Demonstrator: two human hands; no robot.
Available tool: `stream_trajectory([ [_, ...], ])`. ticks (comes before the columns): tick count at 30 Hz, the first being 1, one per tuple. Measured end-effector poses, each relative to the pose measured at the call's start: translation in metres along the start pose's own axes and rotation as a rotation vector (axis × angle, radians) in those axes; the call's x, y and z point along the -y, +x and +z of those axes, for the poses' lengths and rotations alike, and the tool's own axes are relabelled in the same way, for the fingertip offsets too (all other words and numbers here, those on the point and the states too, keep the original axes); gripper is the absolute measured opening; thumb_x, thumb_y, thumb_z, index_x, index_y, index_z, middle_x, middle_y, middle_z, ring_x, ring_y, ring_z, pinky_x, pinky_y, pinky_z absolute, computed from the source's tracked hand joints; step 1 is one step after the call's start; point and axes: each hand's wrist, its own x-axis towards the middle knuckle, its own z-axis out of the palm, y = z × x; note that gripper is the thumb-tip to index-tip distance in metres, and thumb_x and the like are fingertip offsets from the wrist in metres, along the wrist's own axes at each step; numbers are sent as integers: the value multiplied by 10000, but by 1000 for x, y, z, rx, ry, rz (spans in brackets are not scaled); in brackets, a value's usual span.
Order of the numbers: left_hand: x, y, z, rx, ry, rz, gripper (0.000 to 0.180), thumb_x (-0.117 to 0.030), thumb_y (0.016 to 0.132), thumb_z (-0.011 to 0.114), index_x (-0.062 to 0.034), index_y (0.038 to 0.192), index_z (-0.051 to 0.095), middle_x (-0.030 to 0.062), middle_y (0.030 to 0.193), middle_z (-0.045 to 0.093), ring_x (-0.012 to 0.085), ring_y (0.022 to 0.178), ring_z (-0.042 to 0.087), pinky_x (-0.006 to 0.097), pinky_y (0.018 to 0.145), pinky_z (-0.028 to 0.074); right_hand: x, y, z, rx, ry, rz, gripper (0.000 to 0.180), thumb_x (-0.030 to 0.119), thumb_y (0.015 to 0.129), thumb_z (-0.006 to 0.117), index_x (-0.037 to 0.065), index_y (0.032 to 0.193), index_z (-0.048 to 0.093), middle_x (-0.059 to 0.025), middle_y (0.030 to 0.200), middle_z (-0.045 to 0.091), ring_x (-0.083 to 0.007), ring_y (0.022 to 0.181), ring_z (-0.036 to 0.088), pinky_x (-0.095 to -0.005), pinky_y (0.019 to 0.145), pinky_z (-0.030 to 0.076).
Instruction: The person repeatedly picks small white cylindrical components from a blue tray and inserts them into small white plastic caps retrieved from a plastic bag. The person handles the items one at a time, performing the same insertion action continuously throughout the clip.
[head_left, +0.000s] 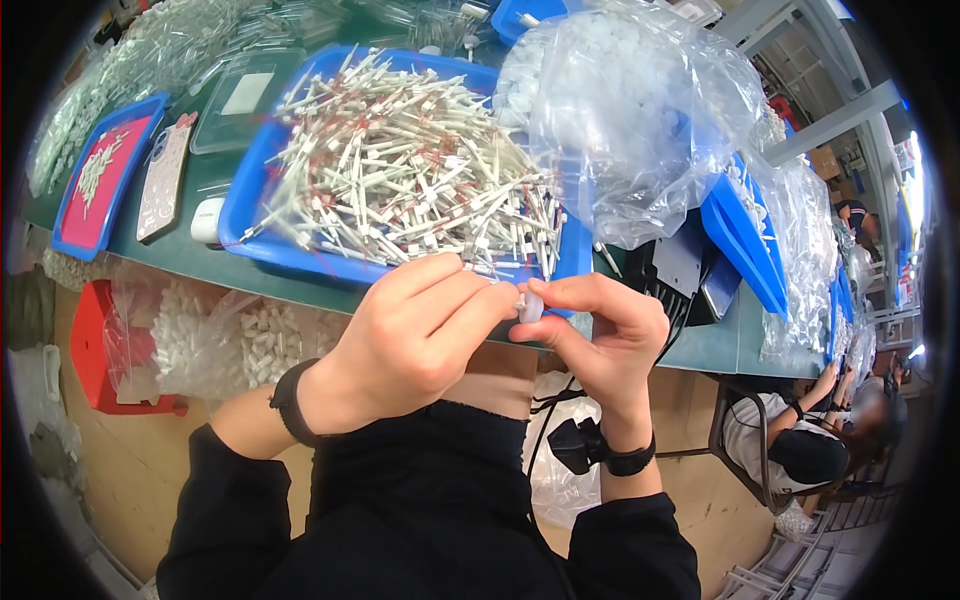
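My left hand point(415, 335) and my right hand point(605, 330) meet fingertip to fingertip just in front of the table edge. Pinched between them is a small white plastic piece point(530, 305), held by both hands. Straight behind the hands stands a large blue tray point(245, 215) heaped with several thin white tubes with red marks point(400, 175). A dark band sits on each wrist.
A clear bag of white caps point(630, 110) rises at the right of the tray. A smaller blue tray with a pink inside point(100, 175), a phone point(165, 180) and a clear lid lie left. Bags of white parts point(215, 340) hang below the table. A seated person point(810, 440) works at the right.
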Motion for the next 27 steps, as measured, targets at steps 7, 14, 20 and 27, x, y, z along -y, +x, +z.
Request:
stream_trajectory([
  [7,-2,3,1,-45,-5,-63,247,113,665,685,36,897,650,112,724,629,241,549,532,318,504,419,1,5,-2,-39,83,-12,295,13,677,810,-24,946,696,-120,903,711,-166,810,695,-257,718,546],
  [14,-9,2,5,-131,0,-115,232,102,681,690,31,899,651,112,716,625,243,540,529,318,495,417,8,4,1,-43,154,81,308,-53,689,774,-74,977,665,-126,896,683,-159,837,662,-270,763,535],
  [20,-11,-1,-1,-34,-21,-150,234,58,720,693,28,948,646,120,808,638,259,669,574,338,588,450,12,7,-3,-36,51,55,294,26,682,810,-30,945,690,-94,845,705,-143,758,679,-247,689,531],
  [27,30,8,-22,36,203,-349,397,-56,793,662,-63,1177,562,119,1011,561,309,904,538,411,822,431,0,23,-125,-700,-170,-95,259,13,894,606,-42,1145,577,-139,986,653,-191,880,643,-308,831,516],
])
